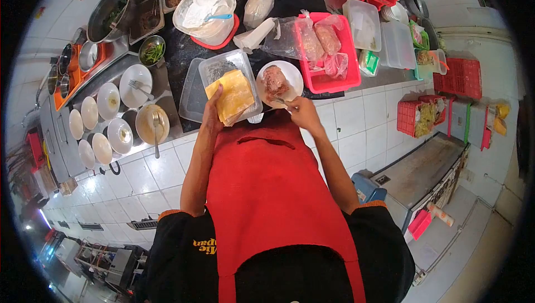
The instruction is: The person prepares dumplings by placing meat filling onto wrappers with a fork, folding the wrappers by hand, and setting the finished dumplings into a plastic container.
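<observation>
My left hand is closed on a stack of square yellow dough wrappers, thumb on top. The stack is over a clear plastic container with a dark speckled bottom. In my right hand is a small metal utensil, its tip at the near edge of a mound of pink minced meat. I cannot tell whether it is a spoon or a knife. The meat lies on a white plate, just right of the container.
A pink tray of bagged meat stands right of the plate. Behind are a tub of white powder with a blue spoon and a plastic bag. White bowls and a bowl with a fork line the left counter. Metal food pans sit along the back.
</observation>
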{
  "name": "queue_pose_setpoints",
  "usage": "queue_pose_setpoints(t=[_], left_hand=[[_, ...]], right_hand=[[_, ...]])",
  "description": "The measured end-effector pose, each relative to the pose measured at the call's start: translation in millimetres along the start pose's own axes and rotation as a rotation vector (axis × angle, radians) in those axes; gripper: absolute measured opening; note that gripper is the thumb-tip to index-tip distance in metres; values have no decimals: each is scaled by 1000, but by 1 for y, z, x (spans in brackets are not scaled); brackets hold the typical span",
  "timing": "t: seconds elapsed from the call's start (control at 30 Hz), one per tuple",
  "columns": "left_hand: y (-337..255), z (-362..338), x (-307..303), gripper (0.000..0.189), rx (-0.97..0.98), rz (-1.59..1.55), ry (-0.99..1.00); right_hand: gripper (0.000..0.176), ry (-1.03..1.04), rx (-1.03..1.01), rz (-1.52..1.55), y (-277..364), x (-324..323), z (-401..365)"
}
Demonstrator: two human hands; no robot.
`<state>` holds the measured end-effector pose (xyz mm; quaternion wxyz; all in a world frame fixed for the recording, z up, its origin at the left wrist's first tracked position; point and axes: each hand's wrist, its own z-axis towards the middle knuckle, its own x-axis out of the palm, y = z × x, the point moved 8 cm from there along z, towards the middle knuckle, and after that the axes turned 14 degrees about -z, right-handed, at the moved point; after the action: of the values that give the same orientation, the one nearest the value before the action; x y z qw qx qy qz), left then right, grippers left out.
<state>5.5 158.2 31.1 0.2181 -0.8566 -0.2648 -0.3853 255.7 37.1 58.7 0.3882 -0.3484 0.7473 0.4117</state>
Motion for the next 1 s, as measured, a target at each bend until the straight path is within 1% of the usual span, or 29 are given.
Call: queue_pose_setpoints(t=[0.03, 0.07, 0.13, 0.17, 0.2, 0.23, 0.27, 0.33, 0.37, 0.4, 0.43, 0.47, 0.53, 0.57, 0.67, 0.7, 0.77, 0.8, 0.83, 0.87, 0.9, 0.93, 0.97, 1.0], left_hand=[[0, 1, 0, 58, 3, 41, 9], [-1, 1, 3, 58, 9, 83, 18], [1, -2, 12, 58, -17, 97, 53], [4, -4, 21, 58, -49, 108, 86], [5, -5, 28, 58, -41, 110, 86], [11, -7, 41, 58, -85, 74, 156], [17, -11, 55, 58, -131, 38, 226], [22, -20, 76, 59, -150, 56, 224], [23, -23, 83, 59, -148, 57, 222], [25, -23, 88, 59, -146, 58, 220], [24, -22, 94, 59, -117, 72, 210], [25, -23, 100, 59, -117, 74, 215], [15, -27, 117, 58, 13, 128, 265], [15, -27, 117, 58, 13, 130, 268], [14, -30, 116, 58, -5, 58, 251], [10, -34, 118, 58, 15, 2, 259], [3, -37, 121, 58, 33, -50, 267], [-5, -37, 119, 58, 103, -1, 244], [-10, -38, 117, 57, 170, 47, 220], [-9, -39, 119, 57, 161, 50, 221], [-14, -44, 125, 55, 260, 191, 256], [-17, -48, 132, 54, 357, 332, 294], [-13, -46, 130, 54, 345, 337, 301], [-12, -47, 127, 53, 404, 418, 331]], right_hand=[[24, 66, -145, 131, 3, -2, 1], [24, 62, -150, 132, 3, -13, 0], [29, 128, -101, 617, 5, -36, -7], [29, 127, -109, 617, 12, -50, -10], [29, 149, -103, 735, 21, -64, -14], [29, 171, -96, 852, 31, -77, -17], [29, 170, -101, 853, 45, -90, -20], [29, -40, -167, 779, 73, -119, -21], [29, -45, -166, 778, 81, -117, -18], [26, -229, -248, 657, 90, -128, -18], [24, -411, -327, 531, 99, -139, -21], [24, -416, -328, 529, 102, -138, -19], [27, -539, -337, 472, 107, -143, -21], [28, -539, -326, 527, 107, -141, -20], [31, -517, -346, 556, 95, -140, -20], [31, -520, -347, 557, 88, -144, -22], [28, -382, -233, 695, 73, -146, -25], [28, -384, -230, 697, 72, -153, -28], [29, -298, -221, 753, 75, -158, -30], [30, -212, -208, 807, 81, -164, -32], [35, -133, -207, 710, 93, -170, -34], [35, -141, -196, 712, 100, -174, -32], [36, -170, -247, 592, 114, -179, -29], [37, -195, -296, 470, 124, -180, -26]])
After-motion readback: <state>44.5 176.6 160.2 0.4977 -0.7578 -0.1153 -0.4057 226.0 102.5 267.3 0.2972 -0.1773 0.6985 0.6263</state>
